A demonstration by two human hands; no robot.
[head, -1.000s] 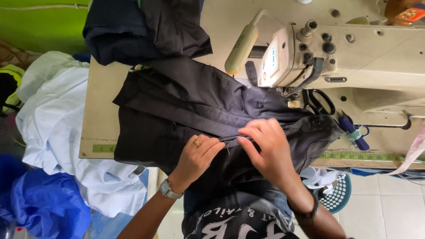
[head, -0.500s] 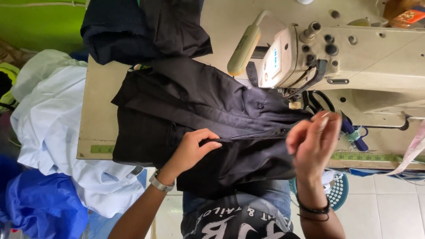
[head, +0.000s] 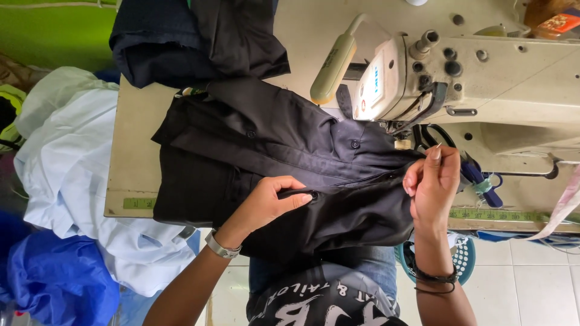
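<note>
A black buttoned shirt (head: 254, 157) lies spread over the sewing table (head: 136, 151), its right end under the needle area of the cream sewing machine (head: 483, 78). My left hand (head: 272, 202), with a wristwatch, pinches the shirt's button placket near a button at the middle. My right hand (head: 432, 178) grips the shirt's edge just below the machine's presser foot, fingers closed on the cloth. Both hands stretch the placket between them.
A second dark garment (head: 193, 36) is piled at the table's far edge. White and light-blue shirts (head: 66, 175) and blue cloth (head: 54, 278) hang off the left side. Scissors with blue handles (head: 480, 178) lie by the machine. A perforated basket (head: 462, 256) sits on the tiled floor.
My right hand left the middle of the shirt, lifted, and now grips the cloth at the machine's needle. My left hand stayed on the placket, shifting slightly right.
</note>
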